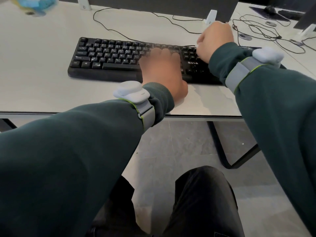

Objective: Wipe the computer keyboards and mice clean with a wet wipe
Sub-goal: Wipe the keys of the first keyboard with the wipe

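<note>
A black keyboard [109, 59] lies on the white desk [42, 65]. My left hand [162, 69] rests flat over its middle-right keys and is blurred. My right hand [215, 40] sits at the keyboard's far right back corner with its fingers curled down. Whatever is under or inside either hand is hidden, and no wet wipe shows. A black mouse [270, 9] sits on a dark pad [256, 11] at the far right of the desk, well away from both hands.
Thin black cables [265, 33] loop across the desk behind and to the right of the keyboard. A monitor's white feet [211, 17] stand behind it. A blurred blue object [35, 4] sits at the back left. My legs are below the desk edge [205, 117].
</note>
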